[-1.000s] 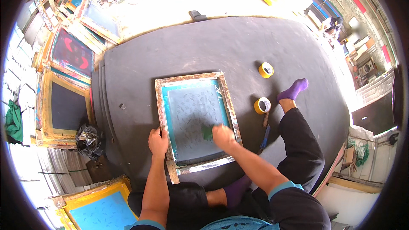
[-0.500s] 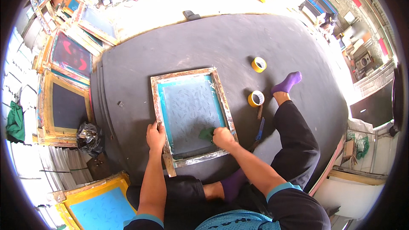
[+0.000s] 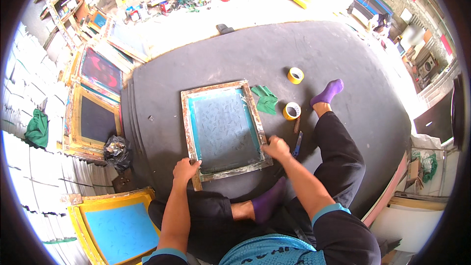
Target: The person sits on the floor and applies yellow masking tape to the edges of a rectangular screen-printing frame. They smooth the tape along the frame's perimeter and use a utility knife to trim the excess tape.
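Green cloth (image 3: 266, 103) now on grey mat (image 3: 216, 61)

Undersides hidden, edges cropped

The undersides of the left hand (image 3: 186, 170) and right hand (image 3: 277, 147) are hidden at the wooden frame (image 3: 216, 88). The lower edge cuts off the yellow-framed screen (image 3: 122, 230) and shirt (image 3: 270, 252). A grey scrap (image 3: 151, 118) is too small to identify. Glare washes out the floor (image 3: 181, 23).
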Demonstrator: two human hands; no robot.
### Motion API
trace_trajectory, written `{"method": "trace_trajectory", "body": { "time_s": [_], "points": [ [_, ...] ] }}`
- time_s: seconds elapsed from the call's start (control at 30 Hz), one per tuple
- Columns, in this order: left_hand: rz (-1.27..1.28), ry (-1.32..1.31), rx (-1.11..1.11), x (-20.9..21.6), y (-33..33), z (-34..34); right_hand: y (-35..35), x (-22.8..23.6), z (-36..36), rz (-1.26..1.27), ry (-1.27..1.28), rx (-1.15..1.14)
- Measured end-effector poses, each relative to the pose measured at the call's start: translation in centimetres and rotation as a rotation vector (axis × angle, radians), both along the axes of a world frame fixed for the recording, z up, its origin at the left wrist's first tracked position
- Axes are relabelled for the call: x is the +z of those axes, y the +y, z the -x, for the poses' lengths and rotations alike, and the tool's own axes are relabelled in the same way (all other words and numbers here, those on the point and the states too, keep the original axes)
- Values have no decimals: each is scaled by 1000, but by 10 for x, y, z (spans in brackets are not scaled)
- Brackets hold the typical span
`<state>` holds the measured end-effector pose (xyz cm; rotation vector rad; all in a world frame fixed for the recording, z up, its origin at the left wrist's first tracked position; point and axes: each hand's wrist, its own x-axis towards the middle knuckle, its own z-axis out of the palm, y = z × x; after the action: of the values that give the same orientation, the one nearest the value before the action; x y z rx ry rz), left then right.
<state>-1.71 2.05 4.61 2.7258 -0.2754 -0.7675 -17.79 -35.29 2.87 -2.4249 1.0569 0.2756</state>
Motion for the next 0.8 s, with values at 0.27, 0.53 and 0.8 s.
{"method": "trace_trajectory", "body": {
  "time_s": [0.27, 0.53, 0.8],
  "points": [
    [128, -244, 71, -14, -13, 19, 1, -7, 19, -138, -138, 30],
    [174, -386, 208, -12, -39, -11, -34, -7, -13, -220, -250, 183],
    [225, -383, 305, -27, -26, -1, -115, -15, -14, 475, -299, 19]
  ]
}}
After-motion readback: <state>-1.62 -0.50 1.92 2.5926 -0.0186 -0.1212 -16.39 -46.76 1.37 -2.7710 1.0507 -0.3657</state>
